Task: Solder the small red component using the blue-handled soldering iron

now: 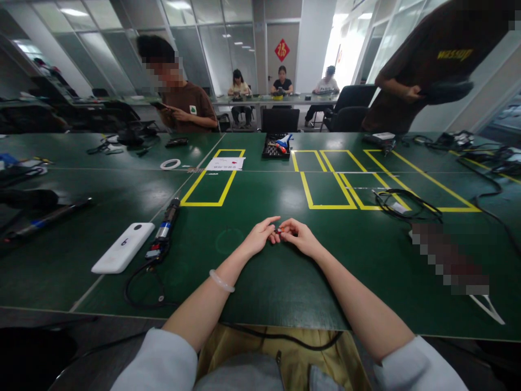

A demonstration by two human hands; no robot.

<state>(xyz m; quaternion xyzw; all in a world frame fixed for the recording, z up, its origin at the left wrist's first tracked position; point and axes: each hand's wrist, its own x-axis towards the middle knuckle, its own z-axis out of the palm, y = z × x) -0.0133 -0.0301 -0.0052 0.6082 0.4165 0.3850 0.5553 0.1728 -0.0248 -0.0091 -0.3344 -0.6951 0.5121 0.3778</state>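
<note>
While both hands meet at the middle of the green desk (260, 282), the left hand (259, 237) and right hand (299, 235) pinch one tiny part (278, 231) between thumb and forefinger tips. Part shows a red fleck and a dark end; too small to say what it is. Both hands are nearly closed around it, other fingers curled loosely, wrists low over the desk.

Judgement on the step: looks like fine fitting or separating of a small piece. To do it well:
- keep forearms planted on the desk so only the fingertips move
- grip close to the joint, not at the ends, so it does not flick out
- stay low over the desk; a drop then lands just below the hands, not off the near edge
- push or pull straight along its axis, no twist unless it clearly needs one

Around it: electric screwdriver (166, 228) with a looped cable and a white box (123, 247) sit to the left, well apart. Black cable bundle (401, 205) lies to the right on the yellow tape outlines (328, 191). Tool tray (277, 146) is far across the desk. Other people sit or stand beyond, none near the part.
</note>
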